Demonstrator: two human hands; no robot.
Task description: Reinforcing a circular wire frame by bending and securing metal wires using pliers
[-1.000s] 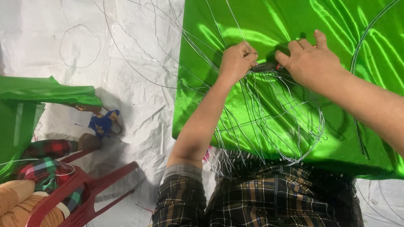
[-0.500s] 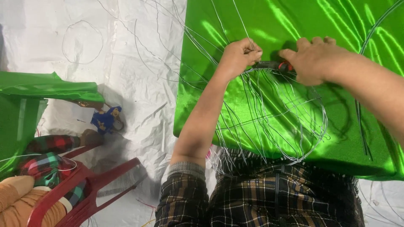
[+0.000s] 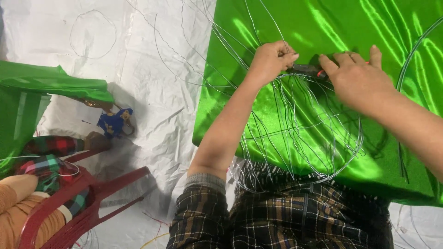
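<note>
A shiny green satin cloth (image 3: 323, 27) lies spread in front of me with a tangle of thin grey wire loops (image 3: 314, 129) on it. My left hand (image 3: 270, 60) is closed in a fist, pinching a bundle of the wires at the top of the loops. My right hand (image 3: 357, 78) is just to the right of it, fingers closed over a small dark tool with a red part (image 3: 310, 70) whose tip points at the left hand. My checked sleeve and trousers (image 3: 295, 216) fill the bottom of the view.
White crumpled sheeting (image 3: 138, 69) covers the floor, with loose wires and a wire ring on it. More green cloth (image 3: 41, 85) lies at the left. A blue-handled tool (image 3: 114, 122) rests on the sheet. A dark red plastic chair (image 3: 78, 203) and another person's checked clothing sit at bottom left.
My right hand has slid slightly right and down along the tool, and the left fist has turned a little on the wires. The cloth and wire loops stay where they were.
</note>
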